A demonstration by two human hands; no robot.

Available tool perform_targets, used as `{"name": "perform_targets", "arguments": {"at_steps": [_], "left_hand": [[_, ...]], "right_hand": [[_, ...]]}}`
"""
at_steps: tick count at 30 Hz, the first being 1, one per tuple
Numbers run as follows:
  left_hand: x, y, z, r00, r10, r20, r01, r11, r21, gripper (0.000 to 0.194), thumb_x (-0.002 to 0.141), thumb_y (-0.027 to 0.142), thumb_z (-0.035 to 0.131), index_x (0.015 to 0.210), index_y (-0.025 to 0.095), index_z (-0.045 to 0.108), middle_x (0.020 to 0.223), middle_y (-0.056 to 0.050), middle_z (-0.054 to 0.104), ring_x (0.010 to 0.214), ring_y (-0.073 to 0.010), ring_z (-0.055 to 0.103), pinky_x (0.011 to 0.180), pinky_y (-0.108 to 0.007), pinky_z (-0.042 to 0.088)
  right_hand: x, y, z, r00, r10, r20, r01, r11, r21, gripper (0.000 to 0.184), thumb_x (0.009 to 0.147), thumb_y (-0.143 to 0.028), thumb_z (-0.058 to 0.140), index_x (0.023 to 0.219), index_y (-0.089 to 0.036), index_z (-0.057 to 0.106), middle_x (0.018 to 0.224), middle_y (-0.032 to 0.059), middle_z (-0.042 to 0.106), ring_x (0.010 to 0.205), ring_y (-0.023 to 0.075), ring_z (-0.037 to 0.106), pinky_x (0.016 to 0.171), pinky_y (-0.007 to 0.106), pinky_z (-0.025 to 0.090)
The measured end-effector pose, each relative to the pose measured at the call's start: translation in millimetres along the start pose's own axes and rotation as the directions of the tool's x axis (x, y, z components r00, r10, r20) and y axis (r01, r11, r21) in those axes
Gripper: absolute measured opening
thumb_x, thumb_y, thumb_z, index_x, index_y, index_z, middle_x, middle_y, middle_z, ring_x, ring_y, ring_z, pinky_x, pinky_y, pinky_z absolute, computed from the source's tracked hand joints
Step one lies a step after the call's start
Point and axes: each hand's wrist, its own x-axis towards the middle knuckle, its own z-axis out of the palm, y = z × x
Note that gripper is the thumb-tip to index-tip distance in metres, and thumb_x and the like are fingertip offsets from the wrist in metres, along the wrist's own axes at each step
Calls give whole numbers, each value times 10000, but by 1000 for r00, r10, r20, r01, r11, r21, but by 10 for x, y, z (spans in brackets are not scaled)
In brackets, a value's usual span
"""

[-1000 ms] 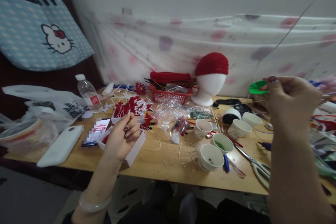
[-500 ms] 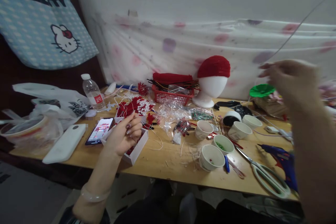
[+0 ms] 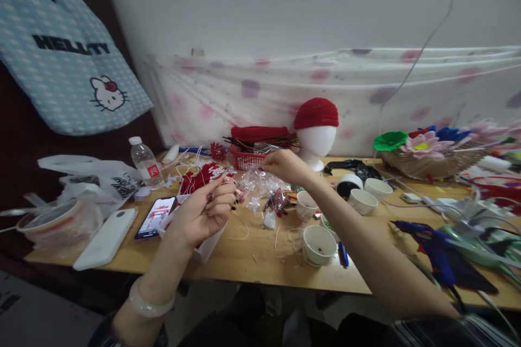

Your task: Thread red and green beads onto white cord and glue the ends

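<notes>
My left hand (image 3: 209, 209) is raised over a white box (image 3: 211, 246), its thumb and fingers pinched together. Whatever it holds is too small or fine to make out. To its right and a little higher, my right hand (image 3: 283, 165) also pinches with curled fingers in front of the red basket (image 3: 246, 161). Nothing I can name shows in that grip. Behind my left hand lie red fabric pieces (image 3: 195, 180) and white pearl beads (image 3: 216, 171). Clear plastic bags (image 3: 254, 187) with small parts spread out between and below the hands.
A foam head (image 3: 315, 138) with a red cap stands behind. Paper cups (image 3: 319, 246), a blue glue gun (image 3: 431, 246) and felt flowers (image 3: 423, 146) are on the right. A lit phone (image 3: 155, 218), a white phone-shaped object (image 3: 105, 241) and a water bottle (image 3: 145, 162) are on the left.
My right hand has swung from far right, up by the wall, inward and down beside my left hand. The left hand stays pinched over the box. The view has shifted slightly.
</notes>
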Motion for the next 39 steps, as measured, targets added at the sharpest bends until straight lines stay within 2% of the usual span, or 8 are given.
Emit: {"name": "perform_targets", "arguments": {"at_steps": [4, 9, 13, 19, 26, 30, 34, 39], "left_hand": [[-4, 19, 45, 1000, 4, -1, -4, 999, -40, 358, 1056, 200, 306, 708, 253, 239, 495, 101, 286, 301, -53, 360, 301, -130, 293], [48, -31, 177, 1000, 30, -1, -30, 997, -70, 357, 1055, 196, 312, 711, 254, 238, 506, 103, 266, 308, -56, 344, 302, -137, 295], [109, -66, 244, 993, 116, 20, -113, 989, -93, 370, 1062, 208, 300, 698, 248, 245, 505, 101, 268, 318, -50, 323, 303, -128, 284], [184, -70, 168, 977, 212, -32, -213, 975, -61, 375, 1070, 215, 265, 695, 237, 259, 497, 108, 240, 317, -43, 292, 308, -130, 268], [274, -129, -26, 939, 310, -146, -305, 951, 60, 379, 1072, 201, 241, 697, 225, 290, 489, 107, 258, 321, -37, 306, 315, -142, 255], [319, -236, -58, 935, 300, -187, -272, 949, 163, 408, 1070, 168, 197, 672, 220, 268, 485, 107, 269, 322, -20, 318, 331, -118, 257], [338, -363, -64, 938, 277, -207, -207, 929, 306, 423, 1059, 135, 208, 664, 187, 351, 491, 105, 307, 323, -7, 304, 339, -100, 235], [386, -452, -234, 912, 334, -240, -156, 821, 549, 177, 944, 65, 509, 788, 120, 574, 642, 7, 579, 371, -27, 375, 333, -124, 194]], "right_hand": [[-140, -73, -235, 987, 105, -121, -95, 992, 87, 345, 872, -278, 660, 554, -172, 576, 589, 23, 599, 631, 155, 547, 633, 316, 417], [-365, -381, -221, 998, 65, 15, -65, 909, 411, 446, 957, -442, 492, 619, -181, 622, 645, 49, 654, 607, 148, 561, 615, 307, 421], [-578, -609, 128, 990, -63, 124, -40, 726, 687, 383, 891, -551, 575, 742, -200, 620, 773, 28, 684, 718, 158, 628, 681, 298, 499], [-735, -597, 662, 995, 96, -3, -31, 347, 937, 479, 836, -667, 579, 718, -203, 591, 648, -5, 609, 628, 134, 586, 692, 299, 517], [-961, -410, 651, 960, 273, -63, 59, 20, 998, 295, 799, -515, 707, 781, -220, 720, 778, 39, 737, 734, 167, 678, 767, 329, 564], [-1090, -365, 532, 969, 237, -74, 83, -29, 996, 313, 759, -454, 720, 982, -247, 794, 1038, 89, 783, 995, 252, 711, 852, 405, 580], [-1188, -325, 535, 960, 248, -126, 135, -20, 991, 343, 725, -241, 754, 1053, -340, 777, 1120, 14, 774, 1090, 218, 691, 901, 364, 576], [-1286, -256, 590, 961, 211, -177, 164, 79, 983, 456, 781, -131, 680, 1160, -378, 728, 1223, -3, 735, 1210, 227, 637, 949, 399, 569]]}}
